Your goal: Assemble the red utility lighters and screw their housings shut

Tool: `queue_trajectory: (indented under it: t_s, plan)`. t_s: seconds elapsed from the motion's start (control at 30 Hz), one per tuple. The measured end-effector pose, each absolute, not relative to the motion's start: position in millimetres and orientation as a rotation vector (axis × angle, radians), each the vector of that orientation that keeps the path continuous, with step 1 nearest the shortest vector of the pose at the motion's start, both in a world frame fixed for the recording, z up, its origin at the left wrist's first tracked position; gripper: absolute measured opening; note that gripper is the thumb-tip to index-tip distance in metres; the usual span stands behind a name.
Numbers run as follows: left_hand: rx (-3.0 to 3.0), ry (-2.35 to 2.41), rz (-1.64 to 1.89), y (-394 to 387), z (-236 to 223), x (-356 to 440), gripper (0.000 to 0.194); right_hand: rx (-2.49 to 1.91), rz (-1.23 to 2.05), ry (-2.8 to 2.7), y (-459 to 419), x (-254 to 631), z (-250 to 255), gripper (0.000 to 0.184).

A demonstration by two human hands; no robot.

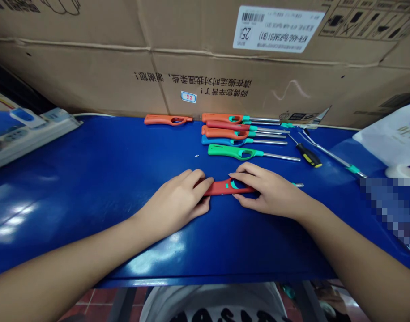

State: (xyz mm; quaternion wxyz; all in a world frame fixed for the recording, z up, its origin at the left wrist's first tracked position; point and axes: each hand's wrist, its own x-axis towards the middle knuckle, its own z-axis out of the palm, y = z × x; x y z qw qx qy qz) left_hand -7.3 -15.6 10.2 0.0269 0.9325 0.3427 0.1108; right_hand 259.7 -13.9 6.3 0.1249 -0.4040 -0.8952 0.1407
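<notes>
A red gas lighter with teal parts lies across the blue table, held between both hands. My left hand is closed around its handle end. My right hand grips the trigger end from the right, thumb below and fingers above. The tip of its metal tube pokes out past my right hand; the rest of the tube is hidden. Just beyond lie a green lighter, a blue lighter, and several orange and red lighters, the rearmost an orange lighter, tubes pointing right.
An orange lighter body without a tube lies at the back. To the right are a black-and-yellow screwdriver, a loose metal tube and a white bag. A power strip sits left; a cardboard box stands behind.
</notes>
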Motion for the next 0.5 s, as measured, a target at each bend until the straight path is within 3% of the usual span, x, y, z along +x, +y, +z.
queue_trajectory:
  t_s: [0.5]
  plan:
    - [2.842,0.96,0.367,-12.0,7.5,-9.5,0.03,-1.055,0.374,-2.654,-11.0,262.6,5.7,0.034]
